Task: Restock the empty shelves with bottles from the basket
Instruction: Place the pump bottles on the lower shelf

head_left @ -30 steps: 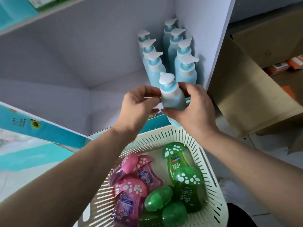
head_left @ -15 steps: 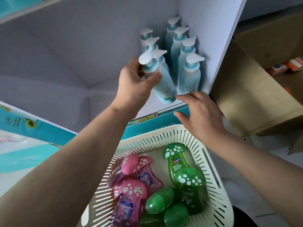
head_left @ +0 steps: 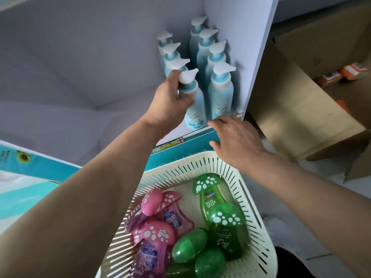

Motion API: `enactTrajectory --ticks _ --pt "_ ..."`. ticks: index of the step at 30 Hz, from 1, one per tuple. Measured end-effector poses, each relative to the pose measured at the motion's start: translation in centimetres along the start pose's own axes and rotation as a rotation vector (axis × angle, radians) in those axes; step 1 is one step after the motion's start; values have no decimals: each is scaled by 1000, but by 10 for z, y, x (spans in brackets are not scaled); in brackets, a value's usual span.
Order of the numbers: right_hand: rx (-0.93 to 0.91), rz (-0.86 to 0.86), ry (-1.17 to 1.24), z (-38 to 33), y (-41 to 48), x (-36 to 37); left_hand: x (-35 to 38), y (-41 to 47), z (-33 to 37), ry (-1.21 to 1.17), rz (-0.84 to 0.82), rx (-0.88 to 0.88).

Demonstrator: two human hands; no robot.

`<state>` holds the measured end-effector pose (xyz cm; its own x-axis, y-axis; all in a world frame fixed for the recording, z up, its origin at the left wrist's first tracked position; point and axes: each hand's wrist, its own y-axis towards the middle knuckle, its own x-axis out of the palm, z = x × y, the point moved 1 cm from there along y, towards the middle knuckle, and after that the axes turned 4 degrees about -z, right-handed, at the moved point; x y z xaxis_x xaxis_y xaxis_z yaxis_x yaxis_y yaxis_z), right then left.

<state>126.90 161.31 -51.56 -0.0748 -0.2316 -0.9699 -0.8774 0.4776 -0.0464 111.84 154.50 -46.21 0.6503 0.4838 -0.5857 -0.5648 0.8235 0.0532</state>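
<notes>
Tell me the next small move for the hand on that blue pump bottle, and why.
Probably loosen the left hand and let go of the blue pump bottle. It looks upright on the shelf, at the front of the left row, beside the right row's front bottle, so releasing it seems enough.

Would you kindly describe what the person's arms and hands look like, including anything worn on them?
The left forearm and the right forearm are bare up to the picture's edge, with no sleeves in view. The left hand and the right hand wear no gloves, and no watch, bracelet or ring shows.
</notes>
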Motion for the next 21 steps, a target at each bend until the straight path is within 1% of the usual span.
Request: enactTrajectory --ticks 4,7,9,14,17,21 --pt "7 -37 8 -1 1 1 11 -3 0 20 34 -29" --pt "1 -43 26 -3 3 1 24 -10 -7 35 139 -121" --pt "-9 -38 49 -4 5 2 29 -13 -12 -4 174 -137" --pt "-18 -49 83 -3 10 4 32 -15 -19 -44 141 -114" --pt "-4 -75 88 0 12 5 35 -15 -22 -47 97 -143" --pt "5 -74 92 2 14 5 34 -8 -20 21 27 -145"
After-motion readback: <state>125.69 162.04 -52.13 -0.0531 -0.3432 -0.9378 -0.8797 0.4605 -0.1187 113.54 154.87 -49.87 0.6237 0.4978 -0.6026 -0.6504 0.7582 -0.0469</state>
